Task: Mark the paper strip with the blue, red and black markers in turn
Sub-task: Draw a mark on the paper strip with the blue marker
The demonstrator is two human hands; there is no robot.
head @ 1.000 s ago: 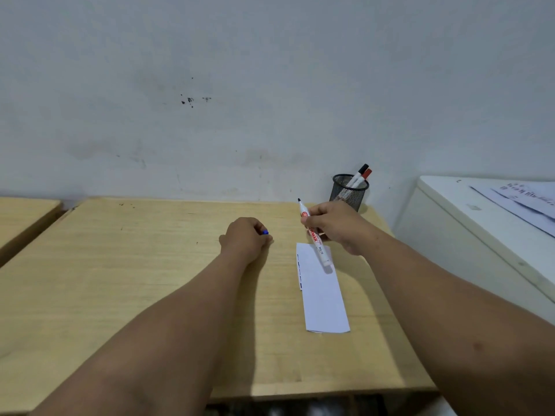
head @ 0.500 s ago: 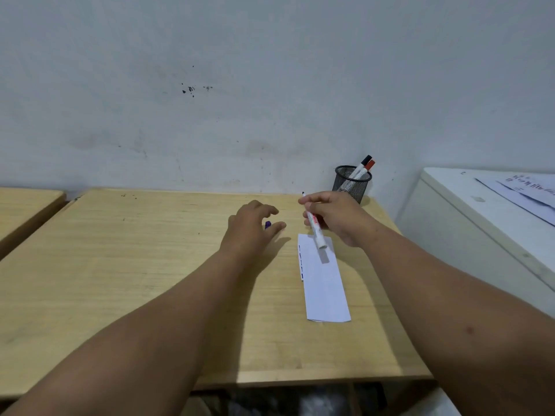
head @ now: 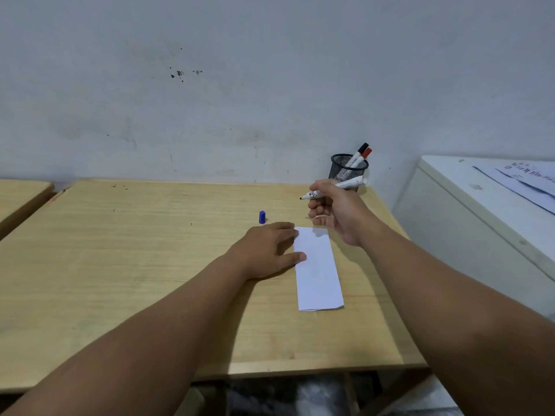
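The right hand (head: 336,211) grips an uncapped marker (head: 336,187) above the table (head: 120,250), tip pointing left. The left hand (head: 267,250) lies flat and open, fingertips touching the paper strip (head: 318,274)'s left edge. A blue cap (head: 262,217) stands just beyond it.

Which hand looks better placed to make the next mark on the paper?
The right hand. It already grips the uncapped marker just above the paper's far end. The left hand lies flat, fingers on the paper's edge, steadying it.

Three markers are showing: one uncapped marker (head: 336,188), two in the mesh cup (head: 348,168). One blue cap (head: 262,217) and one paper strip (head: 317,268) are lying there.
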